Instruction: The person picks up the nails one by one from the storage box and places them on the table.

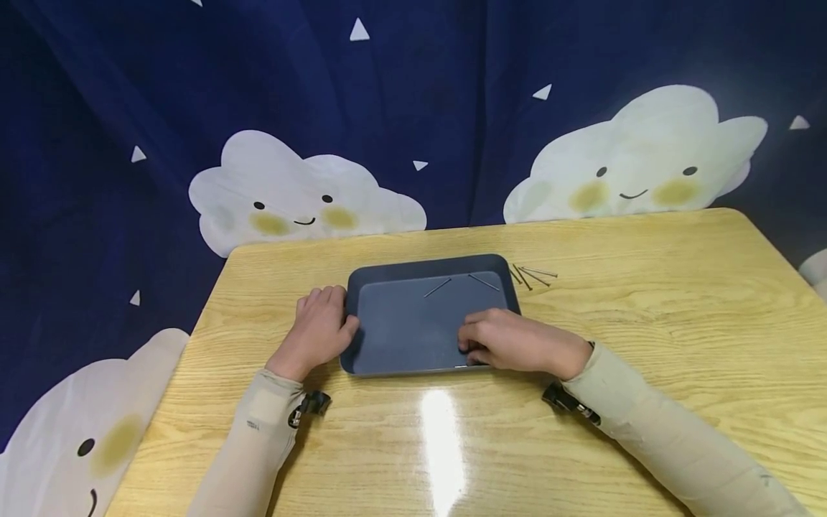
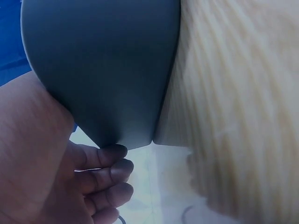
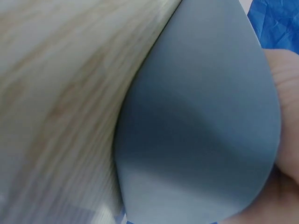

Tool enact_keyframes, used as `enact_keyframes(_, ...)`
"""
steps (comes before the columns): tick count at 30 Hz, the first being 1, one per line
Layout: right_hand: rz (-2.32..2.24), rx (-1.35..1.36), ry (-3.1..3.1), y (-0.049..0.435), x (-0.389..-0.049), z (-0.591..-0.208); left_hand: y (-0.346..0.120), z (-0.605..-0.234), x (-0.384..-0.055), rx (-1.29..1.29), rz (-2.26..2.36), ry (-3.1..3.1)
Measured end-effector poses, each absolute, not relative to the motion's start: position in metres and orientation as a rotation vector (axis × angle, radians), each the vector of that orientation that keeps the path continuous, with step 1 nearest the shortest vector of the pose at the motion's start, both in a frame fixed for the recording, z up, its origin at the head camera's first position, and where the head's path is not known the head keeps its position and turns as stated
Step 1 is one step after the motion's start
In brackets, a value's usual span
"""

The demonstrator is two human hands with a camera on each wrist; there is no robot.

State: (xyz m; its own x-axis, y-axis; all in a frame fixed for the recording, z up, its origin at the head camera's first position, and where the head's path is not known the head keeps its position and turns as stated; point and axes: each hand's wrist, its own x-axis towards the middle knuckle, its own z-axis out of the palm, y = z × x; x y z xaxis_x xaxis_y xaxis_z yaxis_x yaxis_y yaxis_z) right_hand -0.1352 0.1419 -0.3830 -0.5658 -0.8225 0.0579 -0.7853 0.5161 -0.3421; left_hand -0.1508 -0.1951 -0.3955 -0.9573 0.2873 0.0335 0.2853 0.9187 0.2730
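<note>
The left hand (image 1: pixel 316 329) grips the tray (image 1: pixel 407 323) holding two nails (image 1: pixel 437 288); whether the right hand (image 1: pixel 502 338), curled inside, pinches anything is unclear

Light wood-grain table (image 1: pixel 646 287): gray tray (image 1: pixel 407 330), loose nails (image 1: pixel 535 276) just beside.

The head camera is looking forward and down from above, taking in the whole tray (image 1: pixel 413 327), the table (image 1: pixel 646 309) and the curtain (image 1: pixel 439 93) behind. Both wrist cameras are facing the tray's outer side from very near, with the table running up one side; the left one is catching the left hand (image 1: pixel 318 329), the right one the right hand (image 1: pixel 507 339). Each is sharing its hand, tray and table with the head view.
</note>
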Motion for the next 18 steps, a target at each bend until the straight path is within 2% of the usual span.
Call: enact_keyframes(18,-0.497,-1.376,2.609,0.1453,-0.1375,-0.383,-0.1955,-0.3965,-0.1528,0.458,0.425,3.071)
